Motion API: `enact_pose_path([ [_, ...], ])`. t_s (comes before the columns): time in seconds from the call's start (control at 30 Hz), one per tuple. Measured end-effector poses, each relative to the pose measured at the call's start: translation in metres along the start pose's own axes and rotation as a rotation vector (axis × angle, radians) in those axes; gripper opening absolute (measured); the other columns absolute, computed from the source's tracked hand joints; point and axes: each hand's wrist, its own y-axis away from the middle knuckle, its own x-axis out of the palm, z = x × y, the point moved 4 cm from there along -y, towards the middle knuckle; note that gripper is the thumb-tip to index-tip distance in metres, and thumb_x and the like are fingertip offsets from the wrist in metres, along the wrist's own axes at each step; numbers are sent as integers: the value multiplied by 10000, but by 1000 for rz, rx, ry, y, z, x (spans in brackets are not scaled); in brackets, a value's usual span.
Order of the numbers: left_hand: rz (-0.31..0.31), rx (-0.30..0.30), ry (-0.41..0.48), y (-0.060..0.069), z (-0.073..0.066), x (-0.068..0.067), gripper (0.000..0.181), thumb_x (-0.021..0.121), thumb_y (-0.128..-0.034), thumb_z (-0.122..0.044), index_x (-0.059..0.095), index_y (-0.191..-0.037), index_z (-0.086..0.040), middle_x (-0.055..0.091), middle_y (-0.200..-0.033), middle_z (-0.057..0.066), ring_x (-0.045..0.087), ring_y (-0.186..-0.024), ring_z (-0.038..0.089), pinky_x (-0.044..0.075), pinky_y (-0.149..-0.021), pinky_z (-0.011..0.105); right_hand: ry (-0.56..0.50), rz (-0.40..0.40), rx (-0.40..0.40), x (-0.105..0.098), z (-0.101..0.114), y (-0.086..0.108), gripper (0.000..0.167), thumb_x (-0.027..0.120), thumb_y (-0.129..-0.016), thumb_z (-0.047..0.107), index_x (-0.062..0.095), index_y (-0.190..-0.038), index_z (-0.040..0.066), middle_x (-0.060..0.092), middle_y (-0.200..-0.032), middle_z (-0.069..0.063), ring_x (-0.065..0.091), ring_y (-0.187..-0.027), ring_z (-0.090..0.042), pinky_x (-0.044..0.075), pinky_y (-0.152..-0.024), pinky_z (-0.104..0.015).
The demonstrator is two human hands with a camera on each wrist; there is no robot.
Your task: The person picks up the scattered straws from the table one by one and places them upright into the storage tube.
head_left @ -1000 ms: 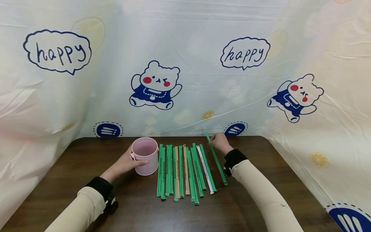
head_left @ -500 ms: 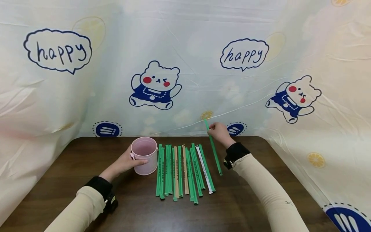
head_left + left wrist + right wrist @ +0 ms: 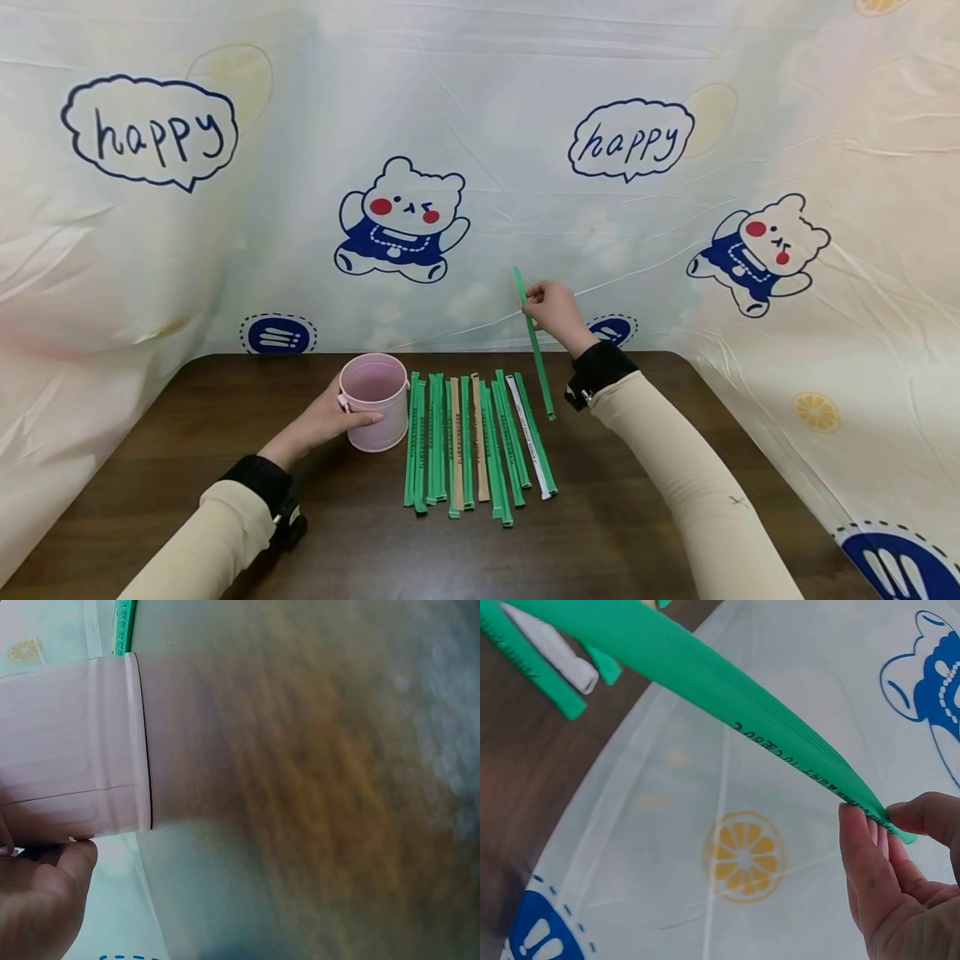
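Note:
My left hand [image 3: 330, 417] grips a small pink bucket [image 3: 386, 429] from its left side, the thumb across its front; the bucket stands upright on the table. In the left wrist view the pink bucket [image 3: 67, 742] fills the left side above the hand [image 3: 45, 900]. My right hand [image 3: 557, 314] pinches a green paper-wrapped straw [image 3: 536, 350] between thumb and fingers near its upper end. The straw hangs tilted in the air, above the row's right end. In the right wrist view the straw [image 3: 727, 697] runs from the pinching fingers [image 3: 866, 862] toward the upper left.
A row of wrapped straws [image 3: 431, 442], mostly green, lies right of the bucket on the brown wooden table [image 3: 375, 550]. Two tan straws [image 3: 480, 442] and one white straw [image 3: 528, 437] lie among them. A printed cloth [image 3: 510, 125] hangs behind the table.
My right hand has lifted the green straw from the table's right side, raising it and drifting slightly left. The left hand and the bucket have stayed put.

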Motion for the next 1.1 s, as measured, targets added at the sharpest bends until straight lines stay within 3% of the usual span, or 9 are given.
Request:
enact_pose_path([
  [0.3, 6, 7, 7, 0, -2, 1, 943, 791, -890, -210, 165, -1582, -76, 401, -1532, 252, 426, -1373, 434, 386, -1141, 685, -50, -26, -49, 3, 31, -3, 299, 562, -997, 59, 605, -1273, -46, 631, -1087, -185, 640, -982, -326, 617, -876, -465],
  [0.6, 2, -11, 3, 0, -2, 2, 947, 793, -886, -208, 163, -1581, -73, 407, -1524, 257, 437, -1363, 434, 399, -1133, 679, -75, -87, -114, 13, 61, -8, 297, 573, -989, 63, 613, -1273, -17, 642, -1070, -161, 631, -916, -260, 600, -750, -306],
  [0.87, 7, 4, 18, -1, -4, 1, 955, 800, -881, -216, 160, -1573, -61, 395, -1530, 254, 421, -1370, 432, 392, -1136, 685, -179, -118, -155, 25, 92, -12, 281, 586, -979, 42, 624, -1250, -22, 658, -1067, -170, 626, -886, -219, 622, -775, -322],
  [1.1, -3, -3, 20, 1, -2, 0, 946, 798, -882, -194, 167, -1576, -65, 407, -1524, 253, 432, -1363, 425, 383, -1139, 688, -281, -159, -242, 42, 116, -12, 266, 595, -991, 43, 619, -1244, -34, 673, -1072, -192, 634, -894, -212, 623, -777, -294],
])
